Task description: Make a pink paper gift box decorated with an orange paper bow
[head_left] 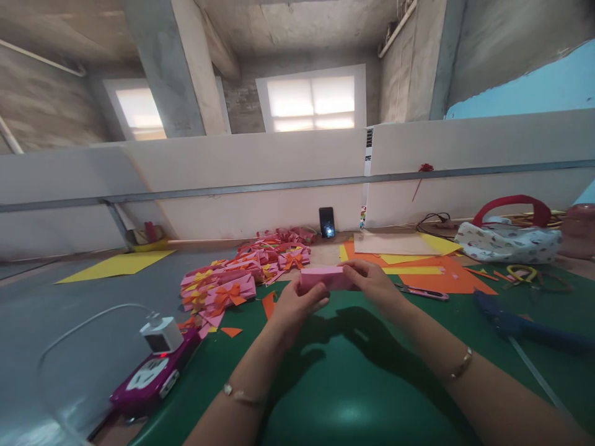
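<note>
Two hands, left hand (297,303) and right hand (372,280), both clamped on one pink folded paper (325,277) held above the green table (353,396). Finished bows (232,285) piled at ten o'clock. Step, judged: folding; next crease needs even pressure.

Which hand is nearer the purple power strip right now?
Left. The left hand holds the pink paper piece up and right of the purple power strip; the right hand grips the piece's other end, farther right.
</note>
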A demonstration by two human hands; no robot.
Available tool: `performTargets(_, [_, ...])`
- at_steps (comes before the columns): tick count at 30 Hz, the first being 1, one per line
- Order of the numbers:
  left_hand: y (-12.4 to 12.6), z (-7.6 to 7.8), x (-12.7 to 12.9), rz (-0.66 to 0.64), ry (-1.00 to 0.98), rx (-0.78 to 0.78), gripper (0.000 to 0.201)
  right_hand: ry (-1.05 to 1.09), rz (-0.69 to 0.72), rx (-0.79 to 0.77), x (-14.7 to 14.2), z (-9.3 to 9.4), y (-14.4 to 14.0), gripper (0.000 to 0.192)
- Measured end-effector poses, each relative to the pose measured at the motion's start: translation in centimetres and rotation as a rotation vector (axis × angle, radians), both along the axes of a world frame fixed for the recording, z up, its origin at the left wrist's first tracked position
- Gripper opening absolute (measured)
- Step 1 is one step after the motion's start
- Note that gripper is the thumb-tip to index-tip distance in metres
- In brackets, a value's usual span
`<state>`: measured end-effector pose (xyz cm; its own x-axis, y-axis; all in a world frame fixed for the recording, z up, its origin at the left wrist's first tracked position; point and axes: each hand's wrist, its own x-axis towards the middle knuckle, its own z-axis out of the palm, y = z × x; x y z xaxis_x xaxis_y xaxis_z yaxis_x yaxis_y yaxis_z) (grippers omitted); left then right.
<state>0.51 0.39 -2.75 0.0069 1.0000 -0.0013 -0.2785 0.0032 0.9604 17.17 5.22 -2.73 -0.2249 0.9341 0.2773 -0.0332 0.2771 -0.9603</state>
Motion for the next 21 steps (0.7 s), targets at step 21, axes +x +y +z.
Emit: performTargets(21, [0.9,-0.1,-1.1,0.369,0.283,0.17,0.036,0.327,0.208,-0.509,1.4,-1.0,1.3,0.025])
